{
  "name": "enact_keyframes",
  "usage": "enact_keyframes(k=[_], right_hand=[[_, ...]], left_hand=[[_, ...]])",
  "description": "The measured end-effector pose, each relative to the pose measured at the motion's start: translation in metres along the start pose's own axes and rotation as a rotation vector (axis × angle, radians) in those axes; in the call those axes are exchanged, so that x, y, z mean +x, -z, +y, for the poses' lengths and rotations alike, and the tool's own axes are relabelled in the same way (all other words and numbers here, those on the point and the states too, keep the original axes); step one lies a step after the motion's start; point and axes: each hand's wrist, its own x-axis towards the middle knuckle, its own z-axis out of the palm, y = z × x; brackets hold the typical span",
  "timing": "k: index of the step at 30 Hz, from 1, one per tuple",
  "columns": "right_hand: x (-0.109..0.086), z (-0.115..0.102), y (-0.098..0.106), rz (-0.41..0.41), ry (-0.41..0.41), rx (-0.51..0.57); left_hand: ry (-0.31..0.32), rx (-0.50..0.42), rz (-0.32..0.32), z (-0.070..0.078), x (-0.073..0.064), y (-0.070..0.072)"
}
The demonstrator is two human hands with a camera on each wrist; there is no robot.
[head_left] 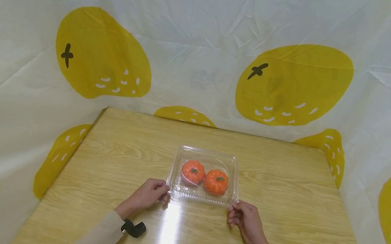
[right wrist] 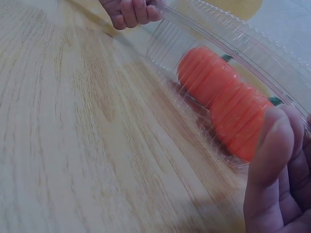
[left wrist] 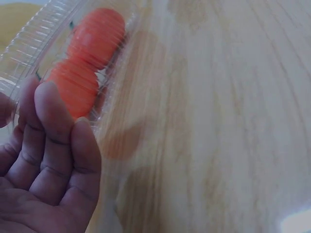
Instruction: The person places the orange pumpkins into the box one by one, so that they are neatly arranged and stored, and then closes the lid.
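A clear plastic clamshell container [head_left: 201, 199], its lid down, lies on the wooden table in front of me. Inside it, side by side, are two small orange pumpkins, a left pumpkin [head_left: 193, 173] and a right pumpkin [head_left: 216, 183], each with a green stem. My left hand [head_left: 149, 194] pinches the near left corner of the container's rim. At the near right corner, my right hand [head_left: 247, 221] pinches the rim in the same way. The ribbed front wall [right wrist: 167, 53] of the container shows in the right wrist view, with the pumpkins visible through it.
The light wooden table [head_left: 292, 197] spreads out around the container. A white cloth [head_left: 194, 69] printed with yellow fruit hangs behind the table and along both sides. Each wrist carries a black strapped device, such as the left wrist device [head_left: 134, 229].
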Motion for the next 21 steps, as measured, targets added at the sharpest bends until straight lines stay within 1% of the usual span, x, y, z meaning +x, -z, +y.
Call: enact_keyframes(k=[4, 8, 12, 15, 18, 21], right_hand=[[0.002, -0.003, 0.000, -0.006, -0.019, 0.006], [0.004, -0.005, 0.001, -0.044, -0.028, 0.015], [0.005, -0.006, 0.001, -0.070, -0.045, 0.008], [0.005, -0.005, 0.002, -0.057, -0.060, -0.014], [0.003, -0.006, 0.004, -0.025, -0.088, -0.084], [-0.001, -0.010, 0.012, -0.010, -0.093, -0.200]], left_hand=[[0.040, -0.024, -0.008, 0.004, 0.002, 0.002], [0.061, -0.050, -0.018, 0.006, 0.001, 0.003], [0.059, -0.088, -0.052, 0.004, 0.001, 0.006], [0.048, -0.111, -0.087, 0.001, 0.001, 0.007], [0.056, -0.122, -0.116, 0.001, 0.000, 0.008], [0.073, -0.100, -0.138, 0.001, -0.004, 0.012]])
